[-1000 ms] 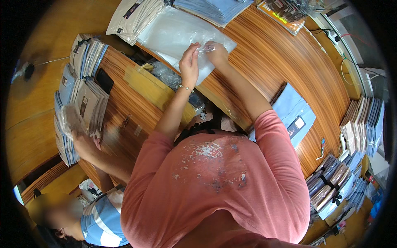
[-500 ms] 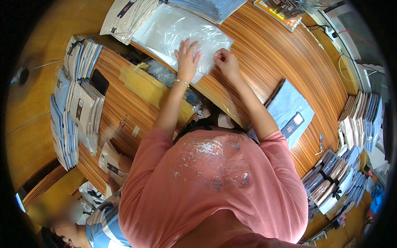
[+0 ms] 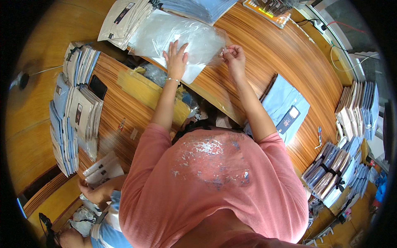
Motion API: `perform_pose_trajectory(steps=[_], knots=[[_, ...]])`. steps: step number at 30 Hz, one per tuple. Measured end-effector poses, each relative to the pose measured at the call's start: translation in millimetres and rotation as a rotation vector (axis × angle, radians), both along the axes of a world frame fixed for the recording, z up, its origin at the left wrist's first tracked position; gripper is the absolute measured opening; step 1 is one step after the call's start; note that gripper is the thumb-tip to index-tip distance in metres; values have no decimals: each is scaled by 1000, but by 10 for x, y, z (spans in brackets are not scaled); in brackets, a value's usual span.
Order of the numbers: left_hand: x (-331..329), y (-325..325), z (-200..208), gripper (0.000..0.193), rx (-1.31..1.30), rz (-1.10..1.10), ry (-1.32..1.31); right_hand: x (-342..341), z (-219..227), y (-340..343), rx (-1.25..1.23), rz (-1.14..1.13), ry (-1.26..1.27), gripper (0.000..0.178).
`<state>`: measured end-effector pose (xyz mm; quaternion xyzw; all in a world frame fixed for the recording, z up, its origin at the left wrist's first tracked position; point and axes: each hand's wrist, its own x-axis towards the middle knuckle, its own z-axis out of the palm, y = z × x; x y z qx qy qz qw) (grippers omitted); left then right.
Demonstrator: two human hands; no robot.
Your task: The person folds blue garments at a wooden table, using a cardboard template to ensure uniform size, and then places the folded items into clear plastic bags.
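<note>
Clear plastic bags (image 3: 155,35) lie in a stack over white sheets at the far side of the wooden table. My left hand (image 3: 176,61) rests on the bags with its fingers spread. At the right end of the stack, my right hand (image 3: 234,60) pinches the edge of a plastic bag between thumb and fingers. A folded light blue garment (image 3: 291,101) with a dark paper tag lies on the table to the right of my right forearm.
Packed garments stand in piles at the left (image 3: 84,111), far left (image 3: 124,20) and right (image 3: 349,109). A black phone (image 3: 98,87) leans by the left piles. Small scissors (image 3: 319,136) lie at right. A co-worker's arm (image 3: 103,190) holds a bagged garment at lower left.
My right hand has moved slightly right, drawing out a bag's edge. My left hand has slid a little left on the bags. The co-worker's bagged garment has shifted toward the lower left.
</note>
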<state>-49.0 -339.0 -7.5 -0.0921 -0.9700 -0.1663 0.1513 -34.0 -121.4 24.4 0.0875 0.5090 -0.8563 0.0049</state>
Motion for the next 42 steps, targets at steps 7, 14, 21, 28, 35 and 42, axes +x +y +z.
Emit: perform_pose_trajectory(steps=[7, 14, 21, 28, 35, 42], knots=[[-71, -99, 43, 42, 3, -69, -22, -87, 185, 192, 236, 174, -117, 39], [-203, -231, 8, 42, -37, -42, -54, -158, 199, 916, 200, -13, -34, 32], [-173, 74, 260, 39, 112, -57, 125, 85, 476, 1064, 280, 282, -82, 25], [553, 1082, 995, 18, 789, -501, -299, 334, 541, 1171, 41, -156, 20, 7], [1001, 2520, 847, 61, 1472, -711, -1076, 965, 968, 1222, -467, -640, 197, 8], [480, 3040, 1056, 25, 1724, -663, -1205, 1999, 727, 2226, 367, -217, 26, 36]])
